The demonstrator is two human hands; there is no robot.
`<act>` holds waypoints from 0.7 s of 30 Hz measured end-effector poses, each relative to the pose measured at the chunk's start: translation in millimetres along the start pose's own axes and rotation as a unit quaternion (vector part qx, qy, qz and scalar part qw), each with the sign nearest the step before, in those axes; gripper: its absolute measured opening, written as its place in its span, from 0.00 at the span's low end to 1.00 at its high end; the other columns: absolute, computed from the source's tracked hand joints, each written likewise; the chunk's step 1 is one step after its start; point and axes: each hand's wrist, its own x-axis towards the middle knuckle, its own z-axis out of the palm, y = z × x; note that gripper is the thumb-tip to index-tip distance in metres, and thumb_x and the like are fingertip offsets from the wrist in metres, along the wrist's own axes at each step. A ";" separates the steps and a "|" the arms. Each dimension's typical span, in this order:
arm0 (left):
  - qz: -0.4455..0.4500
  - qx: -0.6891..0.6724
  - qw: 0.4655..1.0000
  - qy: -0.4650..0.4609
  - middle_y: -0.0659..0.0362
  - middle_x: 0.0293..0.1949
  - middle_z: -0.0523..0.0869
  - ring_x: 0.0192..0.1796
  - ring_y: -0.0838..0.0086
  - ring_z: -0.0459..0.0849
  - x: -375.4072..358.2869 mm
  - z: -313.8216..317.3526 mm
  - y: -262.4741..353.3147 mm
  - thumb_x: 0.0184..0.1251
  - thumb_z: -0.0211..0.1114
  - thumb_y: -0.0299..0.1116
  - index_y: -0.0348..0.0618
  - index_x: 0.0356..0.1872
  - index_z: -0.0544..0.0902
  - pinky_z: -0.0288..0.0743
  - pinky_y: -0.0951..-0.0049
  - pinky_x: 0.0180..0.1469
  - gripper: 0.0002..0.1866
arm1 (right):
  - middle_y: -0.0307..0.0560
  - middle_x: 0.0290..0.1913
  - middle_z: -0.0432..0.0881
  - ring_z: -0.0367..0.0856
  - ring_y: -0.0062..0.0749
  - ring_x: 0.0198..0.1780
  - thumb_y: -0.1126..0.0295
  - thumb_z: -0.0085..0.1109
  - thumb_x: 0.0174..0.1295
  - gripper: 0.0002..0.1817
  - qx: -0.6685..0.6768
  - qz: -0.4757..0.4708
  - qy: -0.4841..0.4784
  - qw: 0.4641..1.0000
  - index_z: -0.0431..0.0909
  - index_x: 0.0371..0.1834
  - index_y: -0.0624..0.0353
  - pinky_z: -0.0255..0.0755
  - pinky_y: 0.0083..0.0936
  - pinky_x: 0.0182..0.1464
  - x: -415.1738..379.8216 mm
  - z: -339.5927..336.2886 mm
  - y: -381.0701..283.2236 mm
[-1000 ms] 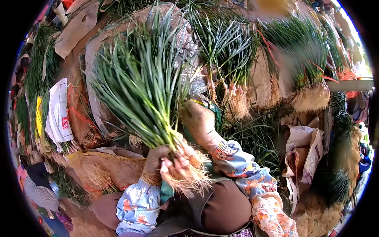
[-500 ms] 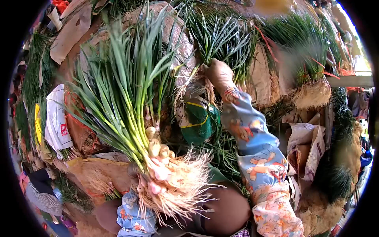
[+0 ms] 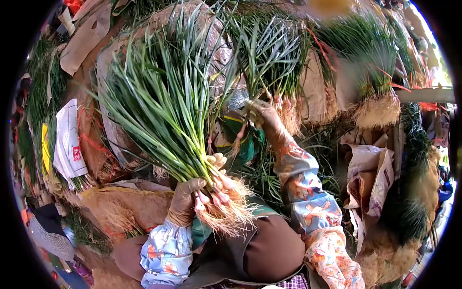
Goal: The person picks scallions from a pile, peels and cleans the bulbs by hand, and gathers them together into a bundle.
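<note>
My left hand [image 3: 186, 198], in a tan glove, is closed around a thick bunch of green garlic [image 3: 166, 115] just above the bulbs. Its long leaves fan up and to the left, while pinkish bulbs [image 3: 219, 192] and pale roots [image 3: 230, 214] hang out below the grip, over my lap. My right hand [image 3: 265, 118], gloved as well, has its fingers pinched by a loose green garlic stalk [image 3: 239, 137] whose small bulb dangles under the fingertips. Behind that hand lies a pile of green garlic [image 3: 284, 62], bulbs and roots toward me.
Tied bundles with trimmed roots [image 3: 375, 111] stand at the right. Crumpled paper sacks [image 3: 368, 178] lie beside my right sleeve. A white printed bag [image 3: 70, 139] is at the left, above a brown sack [image 3: 130, 207]. Another person's striped hat [image 3: 50, 236] shows at lower left.
The bunch in my left hand has turned and drawn back, so the gloved fingers now show. My right hand has come down from the pile toward me with a stalk.
</note>
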 end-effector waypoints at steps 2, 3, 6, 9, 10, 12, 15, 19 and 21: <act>-0.005 -0.011 1.000 -0.010 0.48 0.59 0.69 0.65 0.56 0.60 1.5 1.9 2.3 0.46 0.65 0.33 0.36 0.55 0.66 0.48 0.56 0.68 0.32 | 0.34 0.23 0.77 0.62 0.10 0.16 0.59 0.52 0.61 0.12 -0.033 -0.011 -0.024 0.999 0.76 0.33 0.56 0.53 0.07 0.15 -10.1 2.7 -14.4; -0.026 -0.007 1.000 0.004 0.47 0.56 0.71 0.62 0.55 0.65 1.7 0.1 1.4 0.46 0.65 0.34 0.36 0.55 0.66 0.57 0.57 0.65 0.32 | 0.34 0.22 0.77 0.62 0.11 0.16 0.60 0.53 0.61 0.11 -0.031 -0.009 -0.033 0.999 0.76 0.33 0.56 0.53 0.08 0.14 -19.2 8.9 -18.8; -0.080 0.036 0.996 0.011 0.40 0.37 0.80 0.27 0.58 0.83 5.0 -4.8 -3.5 0.49 0.63 0.34 0.34 0.55 0.65 0.80 0.74 0.25 0.31 | 0.32 0.19 0.73 0.64 0.11 0.16 0.60 0.56 0.59 0.10 -0.055 0.064 -0.058 0.995 0.77 0.32 0.56 0.54 0.09 0.15 -56.6 45.4 -18.5; -0.107 0.022 0.994 0.017 0.50 0.34 0.81 0.20 0.73 0.79 0.8 -2.9 -4.7 0.52 0.63 0.31 0.32 0.52 0.68 0.67 0.84 0.14 0.26 | 0.31 0.21 0.74 0.64 0.11 0.18 0.60 0.57 0.59 0.14 -0.051 0.050 -0.065 0.995 0.78 0.38 0.60 0.56 0.11 0.18 -58.3 63.1 -2.8; -0.108 0.025 0.994 0.020 0.50 0.34 0.81 0.20 0.73 0.79 -0.2 -5.3 -4.6 0.52 0.63 0.31 0.32 0.52 0.68 0.67 0.84 0.14 0.26 | 0.33 0.24 0.76 0.67 0.13 0.22 0.60 0.56 0.59 0.14 -0.082 0.017 -0.040 0.996 0.78 0.38 0.61 0.61 0.13 0.22 -47.6 71.0 3.2; -0.099 0.044 0.993 0.043 0.47 0.32 0.82 0.18 0.75 0.78 -2.0 -8.3 -2.7 0.52 0.62 0.32 0.27 0.45 0.72 0.66 0.86 0.13 0.21 | 0.36 0.27 0.78 0.71 0.17 0.27 0.62 0.56 0.60 0.14 -0.139 -0.076 -0.046 0.986 0.77 0.38 0.62 0.66 0.15 0.28 -49.3 72.6 7.3; -0.095 0.056 0.994 0.025 0.44 0.28 0.82 0.15 0.76 0.77 0.7 -4.8 0.5 0.54 0.60 0.35 0.25 0.37 0.75 0.65 0.87 0.12 0.18 | 0.41 0.25 0.79 0.78 0.32 0.26 0.69 0.52 0.53 0.11 -0.550 -0.375 0.002 0.746 0.72 0.40 0.58 0.70 0.32 0.27 -39.4 70.9 40.1; -0.070 0.057 0.995 0.035 0.44 0.28 0.83 0.15 0.74 0.78 -9.2 -18.3 -10.4 0.55 0.58 0.37 0.24 0.37 0.76 0.64 0.88 0.10 0.20 | 0.37 0.20 0.74 0.75 0.31 0.22 0.65 0.53 0.52 0.08 -0.657 -0.293 0.041 0.694 0.71 0.32 0.54 0.67 0.28 0.24 -31.3 59.6 52.0; 0.007 -0.194 0.969 -0.153 0.51 0.26 0.81 0.21 0.68 0.78 -15.8 -0.1 3.0 0.54 0.56 0.33 0.29 0.47 0.72 0.74 0.76 0.25 0.20 | 0.37 0.19 0.74 0.72 0.25 0.19 0.65 0.53 0.56 0.07 -0.474 -0.171 0.120 0.856 0.72 0.31 0.55 0.65 0.24 0.21 -5.3 31.7 43.3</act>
